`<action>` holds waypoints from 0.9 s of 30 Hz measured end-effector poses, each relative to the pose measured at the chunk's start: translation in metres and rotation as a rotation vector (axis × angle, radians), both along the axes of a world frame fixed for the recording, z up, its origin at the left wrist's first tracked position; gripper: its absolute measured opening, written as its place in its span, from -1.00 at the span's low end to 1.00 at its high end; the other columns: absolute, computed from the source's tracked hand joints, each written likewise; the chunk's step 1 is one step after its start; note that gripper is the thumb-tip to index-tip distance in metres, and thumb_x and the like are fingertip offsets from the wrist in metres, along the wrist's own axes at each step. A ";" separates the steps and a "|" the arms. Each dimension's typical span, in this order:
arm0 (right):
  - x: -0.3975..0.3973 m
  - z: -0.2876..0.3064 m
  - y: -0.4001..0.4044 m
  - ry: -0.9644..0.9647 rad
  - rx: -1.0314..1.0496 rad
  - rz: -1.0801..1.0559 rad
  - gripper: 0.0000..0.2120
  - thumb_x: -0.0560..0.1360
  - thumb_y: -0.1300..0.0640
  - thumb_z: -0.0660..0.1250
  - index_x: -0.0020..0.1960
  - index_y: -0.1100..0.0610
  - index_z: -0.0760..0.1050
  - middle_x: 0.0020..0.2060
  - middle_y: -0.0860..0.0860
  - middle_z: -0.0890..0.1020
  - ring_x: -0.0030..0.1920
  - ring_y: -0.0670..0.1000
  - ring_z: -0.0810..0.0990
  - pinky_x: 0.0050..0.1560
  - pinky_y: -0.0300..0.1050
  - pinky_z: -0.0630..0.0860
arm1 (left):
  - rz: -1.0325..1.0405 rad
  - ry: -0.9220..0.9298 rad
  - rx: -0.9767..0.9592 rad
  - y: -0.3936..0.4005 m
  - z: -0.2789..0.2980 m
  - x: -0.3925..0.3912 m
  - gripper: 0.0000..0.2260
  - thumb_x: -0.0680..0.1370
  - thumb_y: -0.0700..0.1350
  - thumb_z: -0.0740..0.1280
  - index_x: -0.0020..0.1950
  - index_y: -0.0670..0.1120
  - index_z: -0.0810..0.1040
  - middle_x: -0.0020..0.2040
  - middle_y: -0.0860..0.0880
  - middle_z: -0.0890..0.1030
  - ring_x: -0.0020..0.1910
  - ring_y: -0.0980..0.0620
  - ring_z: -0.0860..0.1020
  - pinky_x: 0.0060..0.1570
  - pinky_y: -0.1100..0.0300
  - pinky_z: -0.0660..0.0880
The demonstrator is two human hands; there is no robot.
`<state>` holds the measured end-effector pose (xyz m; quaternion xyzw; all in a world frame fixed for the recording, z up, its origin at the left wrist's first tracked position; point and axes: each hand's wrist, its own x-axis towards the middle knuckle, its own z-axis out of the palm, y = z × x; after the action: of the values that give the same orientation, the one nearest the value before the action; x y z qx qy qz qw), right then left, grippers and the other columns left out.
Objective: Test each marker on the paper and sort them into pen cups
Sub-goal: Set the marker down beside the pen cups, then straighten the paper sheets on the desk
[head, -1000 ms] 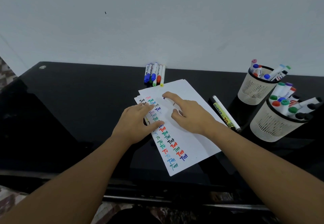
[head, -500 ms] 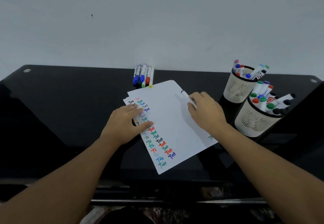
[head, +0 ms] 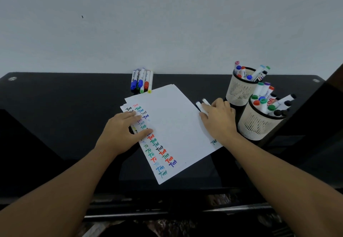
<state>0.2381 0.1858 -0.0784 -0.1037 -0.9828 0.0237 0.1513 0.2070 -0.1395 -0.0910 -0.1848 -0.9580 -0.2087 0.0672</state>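
Since half a sec ago the right hand has slid off the top sheet to the paper's right edge and now sits over two white markers lying on the desk between the paper stack and the cups; only their white ends poke out past the fingers. Fingers are curled down onto them, but whether they're actually pinched I can't tell. Left hand lies flat, fingers straight, pressing the stack w/ the thumb on the rows of coloured "Test" scribbles.

Risks (judging from layout): the desk is glossy black glass, so round plastic barrels can roll away if nudged, and the loose sheets can skate if the left hand lifts. The near cup and far cup are light cream mesh cylinders w/ black rims, crammed w/ markers leaning outward; the right wrist is just beside the near one, so a careless lift could tip it. Grabbing two markers at once may drop one.

Five untested markers lie side by side by the wall, caps toward the paper.
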 end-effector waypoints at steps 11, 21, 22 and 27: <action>-0.047 0.023 -0.046 0.033 0.052 0.347 -0.62 0.69 0.00 0.23 0.50 -0.11 0.44 0.23 0.01 0.48 0.22 0.08 0.42 0.21 0.01 0.38 | 0.086 -0.013 0.008 0.003 -0.006 -0.008 -0.21 0.44 0.53 0.23 0.50 0.05 0.47 0.53 -0.02 0.39 0.52 -0.05 0.30 0.53 -0.11 0.20; -0.137 0.019 -0.102 -0.172 0.216 0.492 -0.33 0.63 0.30 0.19 0.61 -0.22 0.21 0.30 0.07 0.49 0.22 0.10 0.46 0.20 0.04 0.44 | 0.109 -0.030 0.059 -0.003 -0.013 -0.015 -0.27 0.42 0.51 0.26 0.45 0.12 0.50 0.53 0.04 0.38 0.52 0.00 0.26 0.55 -0.09 0.12; -0.142 0.019 -0.104 -0.179 0.227 0.500 -0.34 0.63 0.29 0.19 0.61 -0.23 0.21 0.31 0.07 0.49 0.22 0.10 0.47 0.21 0.04 0.44 | 0.109 -0.037 0.062 -0.003 -0.014 -0.015 -0.25 0.40 0.54 0.24 0.45 0.13 0.50 0.53 0.04 0.38 0.52 0.01 0.26 0.55 -0.08 0.11; -0.160 0.012 -0.108 -0.140 0.263 0.554 -0.49 0.63 0.26 0.19 0.49 -0.15 0.39 0.05 -0.02 0.56 0.02 0.06 0.52 0.09 -0.02 0.39 | 0.105 -0.031 0.088 -0.004 -0.016 -0.017 -0.21 0.36 0.56 0.16 0.44 0.13 0.51 0.51 0.05 0.39 0.51 0.02 0.26 0.54 -0.06 0.10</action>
<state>0.0784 0.0780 -0.0667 0.1870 -0.9763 -0.0707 0.0831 0.1899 -0.1439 -0.1070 -0.1277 -0.9573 -0.2495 0.0712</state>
